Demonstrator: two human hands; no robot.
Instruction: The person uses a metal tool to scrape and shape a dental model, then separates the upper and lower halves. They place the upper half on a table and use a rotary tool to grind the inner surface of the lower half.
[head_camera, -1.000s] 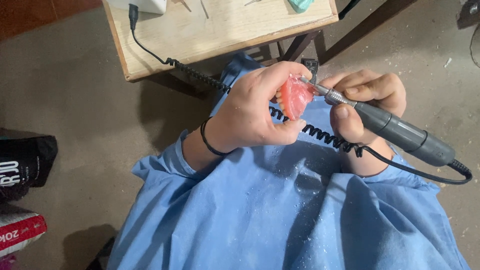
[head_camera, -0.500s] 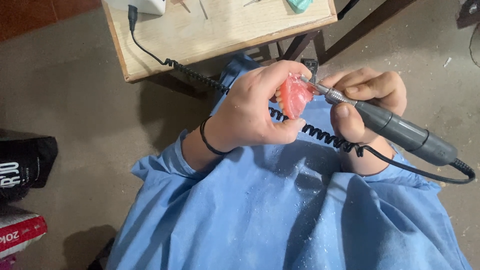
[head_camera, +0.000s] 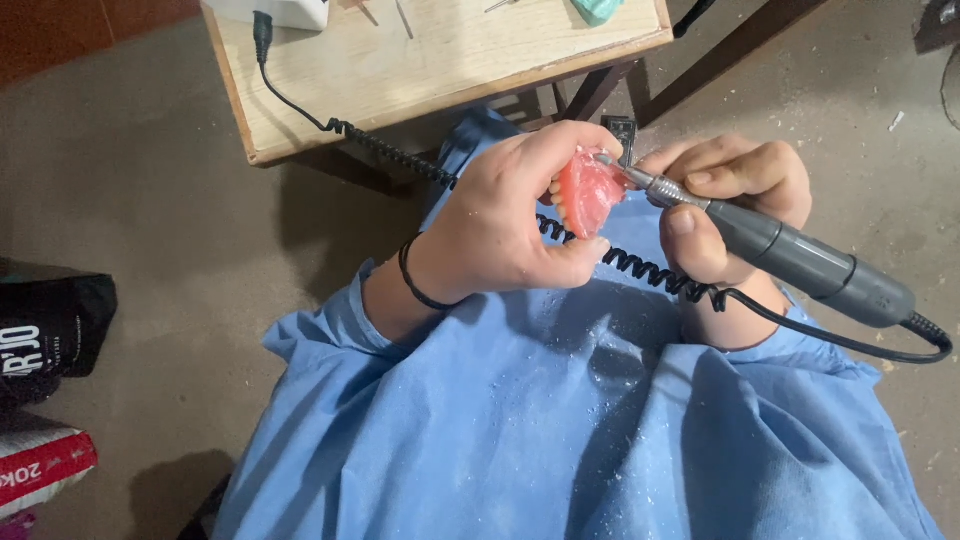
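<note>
My left hand grips a pink denture with pale teeth, thumb underneath and fingers curled over the top. My right hand holds a grey rotary handpiece like a pen. Its metal tip touches the upper edge of the denture. A black coiled cord runs from under my hands, and a thinner black cable leaves the tool's rear end at the right. A thin black band circles my left wrist. Both arms are in blue sleeves, and fine white dust speckles the blue gown on my lap.
A small wooden table stands ahead, with a white unit at its far edge, a black plug and cord, and a few thin metal tools. Dark table legs stand at the upper right. A black bag and a red-and-white package lie on the concrete floor at left.
</note>
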